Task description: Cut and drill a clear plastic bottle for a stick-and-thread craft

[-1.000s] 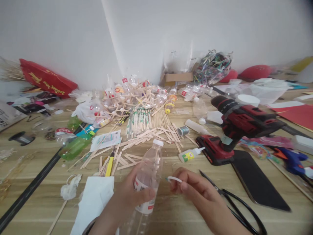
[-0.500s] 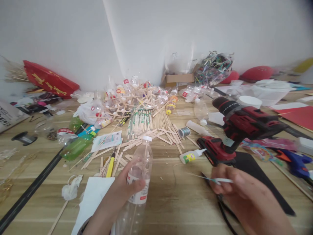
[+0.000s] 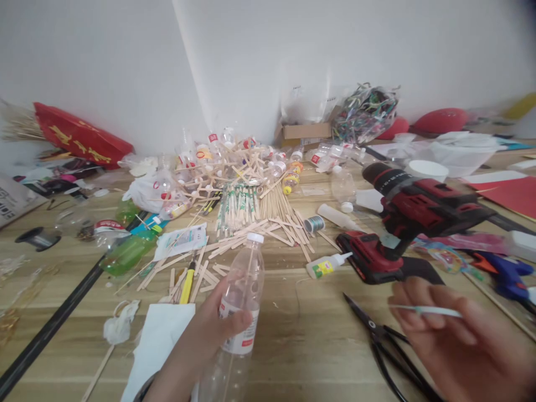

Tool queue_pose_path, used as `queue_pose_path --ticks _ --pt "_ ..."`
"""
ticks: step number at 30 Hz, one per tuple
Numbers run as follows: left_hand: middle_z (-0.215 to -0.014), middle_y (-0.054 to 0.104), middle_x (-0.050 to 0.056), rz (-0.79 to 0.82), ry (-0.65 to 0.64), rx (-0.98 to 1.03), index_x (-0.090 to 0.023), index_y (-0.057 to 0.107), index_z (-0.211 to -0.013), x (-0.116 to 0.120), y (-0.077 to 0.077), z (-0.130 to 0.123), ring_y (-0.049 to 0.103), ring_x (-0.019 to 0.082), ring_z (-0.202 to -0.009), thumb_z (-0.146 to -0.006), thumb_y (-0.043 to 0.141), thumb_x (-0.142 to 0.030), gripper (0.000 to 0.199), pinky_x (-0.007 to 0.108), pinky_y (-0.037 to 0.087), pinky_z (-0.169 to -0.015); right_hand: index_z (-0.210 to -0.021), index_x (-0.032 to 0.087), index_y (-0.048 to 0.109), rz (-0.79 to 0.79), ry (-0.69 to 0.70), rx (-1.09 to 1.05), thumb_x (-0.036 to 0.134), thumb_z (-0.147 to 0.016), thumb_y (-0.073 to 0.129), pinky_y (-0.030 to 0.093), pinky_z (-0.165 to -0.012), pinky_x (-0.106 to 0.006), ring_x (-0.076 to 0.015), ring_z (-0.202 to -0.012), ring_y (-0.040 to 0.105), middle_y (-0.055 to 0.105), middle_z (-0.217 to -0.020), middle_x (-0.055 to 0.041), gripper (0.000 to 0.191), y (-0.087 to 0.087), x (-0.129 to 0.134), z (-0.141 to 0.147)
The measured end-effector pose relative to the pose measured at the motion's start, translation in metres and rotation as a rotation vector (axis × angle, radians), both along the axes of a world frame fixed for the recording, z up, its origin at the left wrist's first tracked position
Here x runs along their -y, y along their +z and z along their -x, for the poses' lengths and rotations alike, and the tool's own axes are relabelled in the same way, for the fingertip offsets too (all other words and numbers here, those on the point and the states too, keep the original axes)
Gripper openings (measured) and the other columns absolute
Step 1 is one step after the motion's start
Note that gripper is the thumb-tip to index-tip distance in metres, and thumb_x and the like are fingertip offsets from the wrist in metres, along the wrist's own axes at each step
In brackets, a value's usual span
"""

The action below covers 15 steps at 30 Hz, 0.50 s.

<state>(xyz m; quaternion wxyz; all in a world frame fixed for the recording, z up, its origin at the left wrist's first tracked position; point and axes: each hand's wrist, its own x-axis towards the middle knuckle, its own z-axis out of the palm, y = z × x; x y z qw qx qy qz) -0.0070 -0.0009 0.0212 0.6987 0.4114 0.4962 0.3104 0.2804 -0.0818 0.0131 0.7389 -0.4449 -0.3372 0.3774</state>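
My left hand is wrapped around a clear plastic bottle with a white cap and a white-and-red label. The bottle stands nearly upright, leaning slightly; a thin pale line runs down inside or behind it. At the lower right, my right hand is closed, pinching a thin white strip with a narrow tail that points left. Black-handled scissors lie beside that hand, blades toward the bottle. Farther back is a small glue bottle with a pointed nozzle.
A red-and-black cordless drill stands on the right. Wooden sticks and several bottles are heaped at the back. A yellow cutter, white paper and a green bottle lie left. A blue glue gun sits far right.
My right hand has moved right and slightly down with the white strip, uncovering more of the scissors. My left hand and the bottle have barely shifted.
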Motion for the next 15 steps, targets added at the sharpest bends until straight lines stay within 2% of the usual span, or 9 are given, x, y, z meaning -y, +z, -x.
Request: queue_pose_path --ticks 4,9,15 --pt "-0.122 0.071 0.01 0.003 -0.032 -0.009 -0.024 0.054 -0.134 0.0 -0.002 -0.001 0.06 0.035 -0.119 -0.055 0.087 -0.051 0.09 0.042 0.044 -0.101 -0.052 0.022 0.049 -0.01 0.232 -0.093 0.045 -0.085 0.064 0.045 -0.053 -0.028 -0.0162 -0.058 0.047 0.045 -0.058 -0.0003 0.043 0.006 -0.008 0.035" --pt "-0.121 0.071 0.01 -0.007 -0.073 -0.025 -0.024 0.051 -0.136 -0.001 -0.01 0.001 0.06 0.036 -0.118 -0.053 0.087 -0.053 0.095 0.043 0.045 -0.1 -0.057 0.021 0.053 0.021 0.351 -0.073 0.047 -0.088 0.061 0.04 -0.056 -0.027 -0.0159 -0.061 0.048 0.047 -0.061 -0.0002 0.041 -0.004 -0.009 0.051" --pt "-0.117 0.072 0.01 -0.022 -0.127 -0.028 -0.023 0.05 -0.138 0.001 -0.009 0.002 0.06 0.036 -0.116 -0.05 0.086 -0.058 0.101 0.044 0.043 -0.101 -0.062 0.02 0.053 0.046 0.488 0.186 0.054 -0.092 0.052 0.039 -0.061 -0.029 -0.0171 -0.067 0.052 0.057 -0.068 -0.003 0.045 -0.005 -0.012 0.061"
